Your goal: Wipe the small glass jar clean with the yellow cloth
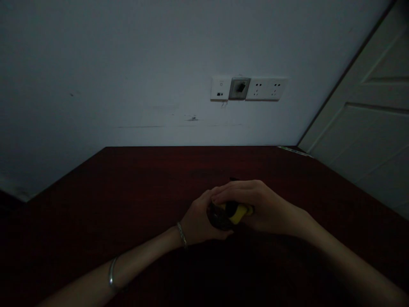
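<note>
In the dim light my left hand point(203, 217) curls round a dark, rounded, slightly shiny object point(220, 216) whose kind I cannot make out. Bracelets circle that wrist and forearm. My right hand point(255, 200) closes over a small yellow-and-black thing point(239, 213), its kind also unclear, right against the dark object. The fingertips of both hands meet at the top. A dark tip pokes out behind the right hand's knuckles. Fingers and shadow hide most of both things, and I cannot tell whether they are joined.
Under my hands spreads a dark red tabletop point(153, 170), its far edge against a pale wall point(143, 64). Sockets and a switch plate point(266, 88) are set in the wall. A white panelled door point(370, 123) stands at the right, and a thin strip point(294, 151) lies at the far right corner.
</note>
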`<state>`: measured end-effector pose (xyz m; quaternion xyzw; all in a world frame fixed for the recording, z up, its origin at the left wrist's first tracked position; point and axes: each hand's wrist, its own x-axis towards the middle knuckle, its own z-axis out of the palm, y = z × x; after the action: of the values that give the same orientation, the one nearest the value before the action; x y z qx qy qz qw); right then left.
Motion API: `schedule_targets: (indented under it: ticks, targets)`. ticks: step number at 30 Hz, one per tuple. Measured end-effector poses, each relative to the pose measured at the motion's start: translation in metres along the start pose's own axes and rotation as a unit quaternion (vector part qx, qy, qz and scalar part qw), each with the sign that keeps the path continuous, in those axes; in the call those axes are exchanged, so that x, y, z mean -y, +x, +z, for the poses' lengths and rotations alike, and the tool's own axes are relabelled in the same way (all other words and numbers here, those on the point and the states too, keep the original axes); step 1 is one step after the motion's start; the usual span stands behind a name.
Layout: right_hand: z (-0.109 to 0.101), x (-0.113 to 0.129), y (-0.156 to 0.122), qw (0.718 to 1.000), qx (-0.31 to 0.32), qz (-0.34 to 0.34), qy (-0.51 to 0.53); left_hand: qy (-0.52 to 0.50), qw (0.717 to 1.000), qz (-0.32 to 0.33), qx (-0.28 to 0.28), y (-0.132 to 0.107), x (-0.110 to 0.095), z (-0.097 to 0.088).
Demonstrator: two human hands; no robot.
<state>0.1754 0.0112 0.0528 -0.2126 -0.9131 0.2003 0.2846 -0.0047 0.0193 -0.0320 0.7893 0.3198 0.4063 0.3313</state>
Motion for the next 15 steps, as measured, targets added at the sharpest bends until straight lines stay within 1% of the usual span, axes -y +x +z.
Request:
schedule_targets:
  ticks: [3,5,7,9,11,13,15]
  targets:
    - [-0.001,0.006,0.0,1.0,0.012,-0.006,0.009,0.022,1.0,0.011,-0.004,0.0,0.002,0.0]
    - [-0.007,0.012,-0.002,0.999,0.033,0.01,0.019,0.017,1.0,0.0,0.001,-0.001,0.003,0.0]
    - [-0.017,0.017,-0.004,0.997,0.051,0.051,0.025,0.005,1.0,-0.017,0.008,-0.002,0.004,0.001]
    - [-0.026,0.018,-0.007,0.994,0.048,0.093,0.022,-0.008,0.999,-0.033,0.004,-0.003,0.004,0.002]
    - [-0.033,0.014,-0.011,0.994,0.014,0.11,-0.003,-0.024,0.999,-0.043,-0.009,-0.003,0.005,0.003]
    - [-0.034,0.006,-0.013,0.993,-0.041,0.099,-0.047,-0.034,0.998,-0.047,-0.018,-0.003,0.004,0.003]
    - [-0.031,-0.002,-0.013,0.989,-0.086,0.082,-0.085,-0.04,0.998,-0.05,-0.025,-0.002,0.002,0.002]
